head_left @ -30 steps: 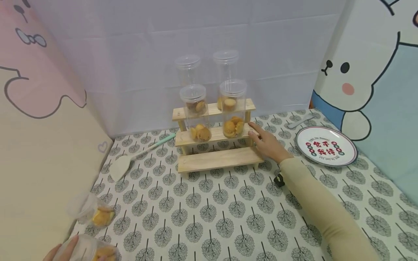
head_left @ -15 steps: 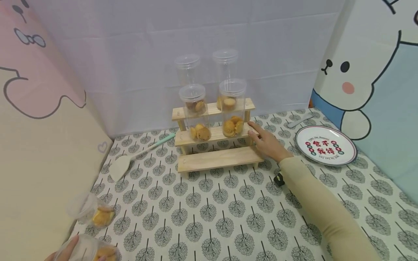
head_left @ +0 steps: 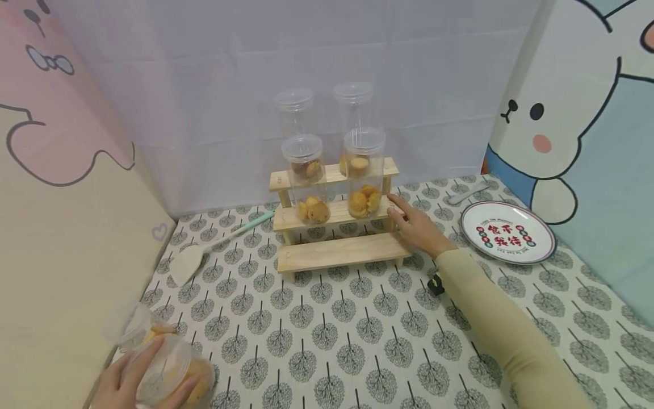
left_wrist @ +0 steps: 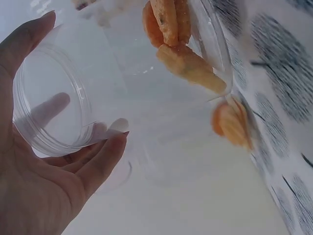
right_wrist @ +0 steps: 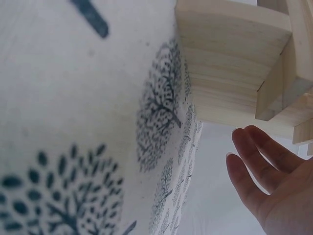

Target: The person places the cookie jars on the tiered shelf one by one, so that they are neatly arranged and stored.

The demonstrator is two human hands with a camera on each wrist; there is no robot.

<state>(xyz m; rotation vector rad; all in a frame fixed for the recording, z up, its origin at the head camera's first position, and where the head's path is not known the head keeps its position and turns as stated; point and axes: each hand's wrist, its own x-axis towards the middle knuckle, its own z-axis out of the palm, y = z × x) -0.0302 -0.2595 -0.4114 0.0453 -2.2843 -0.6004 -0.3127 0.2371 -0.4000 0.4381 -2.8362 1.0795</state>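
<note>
My left hand (head_left: 125, 378) grips a clear lidded jar (left_wrist: 117, 63) by its lid end, at the lower left of the head view. Cookies (left_wrist: 188, 66) lie inside that jar, which is tilted over the cloth. Behind it a second clear jar (head_left: 131, 324) with cookies lies on its side, partly covered. My right hand (head_left: 419, 230) rests at the right end of a three-step wooden rack (head_left: 342, 253), index finger and thumb at the middle step. In the right wrist view its other fingers (right_wrist: 254, 159) extend loosely beside the rack's legs.
Two jars with cookies (head_left: 365, 201) stand on the middle step, two more (head_left: 294, 113) on the top step. A pale spatula (head_left: 188, 264) lies to the left. At right are a white plate (head_left: 506, 250) with red characters and a grey utensil (head_left: 467, 193).
My left hand has moved up and right into view with the jar, now overlapping the lying jar. My right hand stays at the rack.
</note>
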